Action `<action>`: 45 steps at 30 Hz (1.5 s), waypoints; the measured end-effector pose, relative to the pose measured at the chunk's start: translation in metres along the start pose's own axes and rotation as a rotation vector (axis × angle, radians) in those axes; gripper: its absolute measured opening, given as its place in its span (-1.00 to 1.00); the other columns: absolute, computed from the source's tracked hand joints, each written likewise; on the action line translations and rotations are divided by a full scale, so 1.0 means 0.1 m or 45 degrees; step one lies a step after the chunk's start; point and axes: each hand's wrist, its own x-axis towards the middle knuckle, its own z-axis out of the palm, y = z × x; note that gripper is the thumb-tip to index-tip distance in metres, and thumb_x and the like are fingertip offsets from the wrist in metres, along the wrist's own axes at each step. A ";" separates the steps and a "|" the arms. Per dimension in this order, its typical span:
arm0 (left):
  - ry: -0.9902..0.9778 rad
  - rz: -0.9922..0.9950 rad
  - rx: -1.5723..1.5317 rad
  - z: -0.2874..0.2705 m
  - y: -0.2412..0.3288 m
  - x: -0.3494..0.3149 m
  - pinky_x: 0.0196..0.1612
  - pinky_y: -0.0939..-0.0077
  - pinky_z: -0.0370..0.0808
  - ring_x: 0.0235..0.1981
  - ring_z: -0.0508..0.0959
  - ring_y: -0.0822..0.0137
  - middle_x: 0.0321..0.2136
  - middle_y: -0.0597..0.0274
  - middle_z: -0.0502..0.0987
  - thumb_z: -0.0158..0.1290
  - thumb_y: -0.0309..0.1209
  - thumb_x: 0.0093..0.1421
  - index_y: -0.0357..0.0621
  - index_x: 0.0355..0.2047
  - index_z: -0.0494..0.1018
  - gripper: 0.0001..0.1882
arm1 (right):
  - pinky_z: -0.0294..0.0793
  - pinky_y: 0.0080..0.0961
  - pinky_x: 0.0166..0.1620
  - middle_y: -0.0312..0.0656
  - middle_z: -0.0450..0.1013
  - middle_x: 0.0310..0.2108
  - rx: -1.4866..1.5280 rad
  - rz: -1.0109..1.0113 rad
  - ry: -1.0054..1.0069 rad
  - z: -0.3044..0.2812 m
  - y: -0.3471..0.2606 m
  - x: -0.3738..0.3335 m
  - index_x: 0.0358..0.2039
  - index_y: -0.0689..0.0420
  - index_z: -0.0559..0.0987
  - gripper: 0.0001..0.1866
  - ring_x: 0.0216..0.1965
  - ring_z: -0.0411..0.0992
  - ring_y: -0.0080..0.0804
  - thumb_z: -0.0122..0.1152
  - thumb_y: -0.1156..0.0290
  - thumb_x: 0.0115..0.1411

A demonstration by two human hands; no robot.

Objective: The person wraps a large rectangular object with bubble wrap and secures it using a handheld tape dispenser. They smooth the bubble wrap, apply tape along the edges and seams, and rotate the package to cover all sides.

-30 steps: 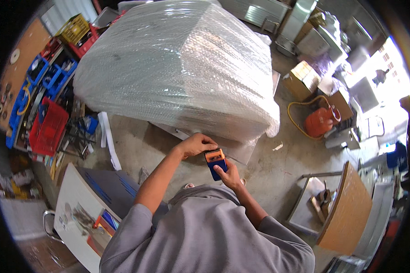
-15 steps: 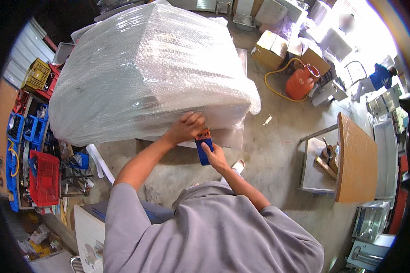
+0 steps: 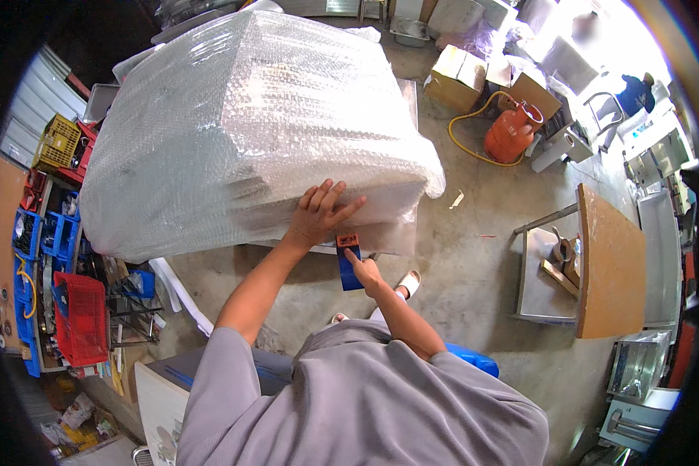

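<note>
A large, bulky item covered in clear bubble wrap point(image 3: 287, 132) fills the upper left and middle. My left hand point(image 3: 315, 219) lies against the wrap's near lower edge, fingers spread and nothing gripped in them. Just below and to the right, my right hand point(image 3: 367, 273) is closed around a blue tape dispenser point(image 3: 350, 268) with an orange head. My right thumb rests along its blue body. The dispenser's head is close to the left wrist, by the wrap's near edge. Whether a strip of tape runs from it I cannot make out.
An orange gas cylinder point(image 3: 511, 133) with a yellow hose stands right, beside cardboard boxes point(image 3: 456, 78). A brown board point(image 3: 610, 264) leans further right. Blue bins point(image 3: 58, 229) and a red basket point(image 3: 80, 318) are left. Another person point(image 3: 635, 97) is at the far right.
My left hand's fingers have gone from curled to spread flat on the wrap. The dispenser in my right hand has dropped slightly toward me. The other person has shifted.
</note>
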 end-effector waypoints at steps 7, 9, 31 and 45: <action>-0.042 -0.074 -0.154 -0.14 0.13 -0.06 0.32 0.23 0.21 0.29 0.28 0.18 0.25 0.25 0.31 0.00 -0.29 0.35 0.51 0.33 0.30 -0.45 | 0.45 -0.34 0.01 -0.13 0.56 -0.08 0.291 0.084 -0.104 0.18 0.06 0.39 0.08 0.29 0.55 -0.10 -0.10 0.50 -0.35 0.28 -0.36 0.12; -0.315 0.295 -0.557 -0.22 0.22 -0.29 0.37 0.17 0.21 0.31 0.33 0.12 0.25 0.10 0.36 -0.02 -0.30 0.31 0.24 0.34 0.30 -0.43 | 0.44 -0.32 0.08 -0.16 0.55 -0.03 0.603 0.079 -0.278 0.15 0.22 0.60 0.05 0.21 0.57 -0.24 0.00 0.50 -0.32 0.22 -0.28 0.21; -0.795 -0.288 -1.178 0.28 0.47 -0.85 0.32 0.22 0.32 0.24 0.43 0.04 0.20 -0.08 0.45 -0.23 -0.54 0.35 -0.27 0.32 0.27 -0.47 | 0.44 -0.59 -0.48 -0.35 0.55 -0.52 0.303 0.383 -0.722 -0.39 0.28 -0.37 -0.42 -0.04 0.55 -0.46 -0.62 0.46 -0.53 0.14 -0.30 0.26; -0.998 -0.145 -0.897 -0.27 0.43 -1.22 0.32 -0.04 0.27 0.21 0.41 -0.13 0.15 -0.18 0.47 -0.03 -0.28 0.23 -0.28 0.12 0.46 -0.51 | 0.44 -0.51 -0.40 -0.30 0.53 -0.45 -0.440 0.099 -0.611 -0.73 0.04 -0.30 -0.25 0.16 0.67 -0.29 -0.48 0.47 -0.52 0.30 -0.35 0.11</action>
